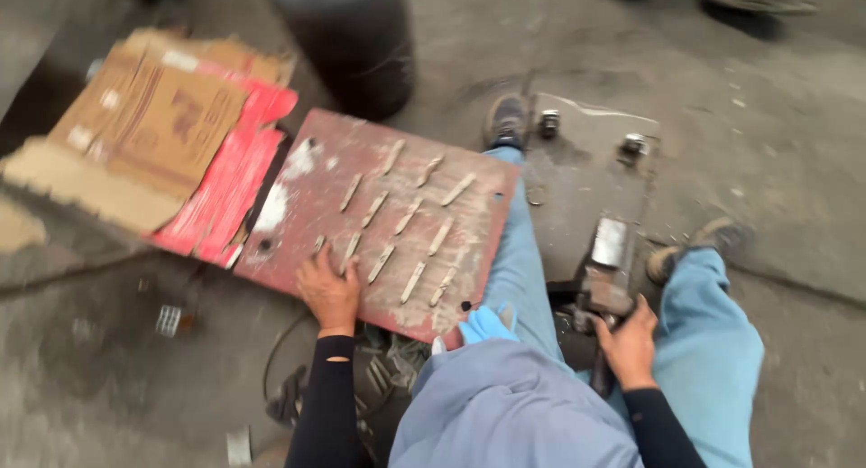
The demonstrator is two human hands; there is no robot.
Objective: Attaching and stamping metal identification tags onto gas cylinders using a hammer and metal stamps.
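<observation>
The left hand (330,292) is lying flat with fingers spread on the red board (469,278), touching one of the metal bits (410,217) sitting in rows, while the right hand (629,346) is gripping the vise (606,269) handle between the knees.

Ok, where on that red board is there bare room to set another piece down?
The red board is bare along its far edge and its right corner by the blue trouser leg. The middle is crowded with metal strips, and the left hand covers the near edge.
</observation>
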